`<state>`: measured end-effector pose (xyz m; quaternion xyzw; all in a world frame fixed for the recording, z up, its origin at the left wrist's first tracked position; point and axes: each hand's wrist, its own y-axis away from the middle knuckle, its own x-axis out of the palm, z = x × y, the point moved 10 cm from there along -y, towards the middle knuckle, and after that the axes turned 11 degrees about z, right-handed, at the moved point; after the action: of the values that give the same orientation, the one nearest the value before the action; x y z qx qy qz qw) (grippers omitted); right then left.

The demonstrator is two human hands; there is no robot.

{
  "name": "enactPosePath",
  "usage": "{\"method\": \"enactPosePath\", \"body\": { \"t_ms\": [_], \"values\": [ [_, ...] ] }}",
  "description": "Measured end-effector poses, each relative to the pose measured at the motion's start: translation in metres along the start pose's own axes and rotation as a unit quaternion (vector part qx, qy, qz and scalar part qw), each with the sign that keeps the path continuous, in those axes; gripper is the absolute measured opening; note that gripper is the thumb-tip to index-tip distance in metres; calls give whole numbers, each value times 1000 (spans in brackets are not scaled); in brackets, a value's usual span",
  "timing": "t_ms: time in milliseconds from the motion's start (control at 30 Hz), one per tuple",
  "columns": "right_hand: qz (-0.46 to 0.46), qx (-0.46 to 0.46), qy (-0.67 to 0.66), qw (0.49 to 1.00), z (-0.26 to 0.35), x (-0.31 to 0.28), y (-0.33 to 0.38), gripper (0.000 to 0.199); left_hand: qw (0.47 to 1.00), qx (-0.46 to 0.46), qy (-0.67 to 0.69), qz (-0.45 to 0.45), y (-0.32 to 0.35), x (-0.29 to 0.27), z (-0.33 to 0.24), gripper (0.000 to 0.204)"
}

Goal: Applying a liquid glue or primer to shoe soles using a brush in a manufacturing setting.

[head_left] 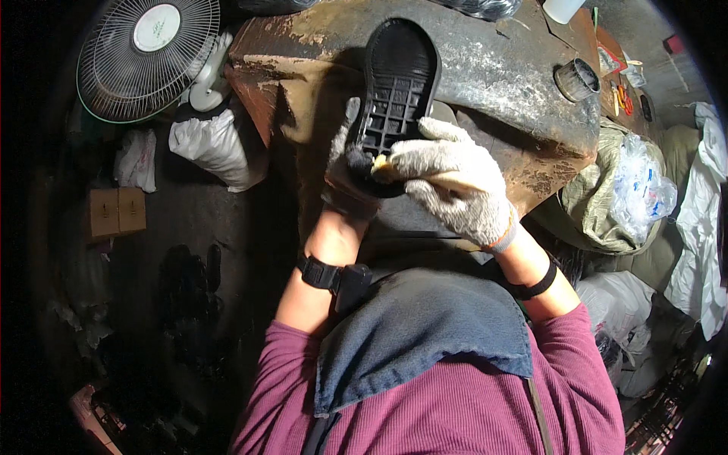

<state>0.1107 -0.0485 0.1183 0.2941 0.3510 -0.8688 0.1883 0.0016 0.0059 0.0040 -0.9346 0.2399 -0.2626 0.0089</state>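
A black shoe sole (pixel 402 68) stands toe away from me, its ribbed grid side up. My left hand (pixel 343 163), in a grey work glove with dark stains, is closed round the sole's left edge near the heel. The blackened thumb lies over the rim. My right hand (pixel 462 178), in a pale knitted glove, is closed on a slim tan thing whose pale yellow tip (pixel 381 161) touches the sole's heel end. Most of it is hidden by the fingers, so its kind does not show.
Ahead is a worn, stained workbench (pixel 500 68) with an open round tin (pixel 576 80). A fan (pixel 152 57) and a white sack (pixel 212 148) stand at left. Orange-handled scissors (pixel 624 98) lie at far right, above a sack with clear plastic bags (pixel 641 186).
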Motion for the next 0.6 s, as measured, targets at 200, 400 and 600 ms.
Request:
{"method": "enactPosePath", "body": {
  "t_ms": [200,400,600],
  "values": [
    [28,-24,-39,999,-5,-9,35,19,925,-35,353,134,-38,-6,-17,86],
    [-45,215,-255,941,-32,0,5,22,978,-47,127,156,-31,-19,-81,68],
    [37,377,-59,924,-65,32,11,43,584,161,-795,28,29,1,-80,14]
  ]
}}
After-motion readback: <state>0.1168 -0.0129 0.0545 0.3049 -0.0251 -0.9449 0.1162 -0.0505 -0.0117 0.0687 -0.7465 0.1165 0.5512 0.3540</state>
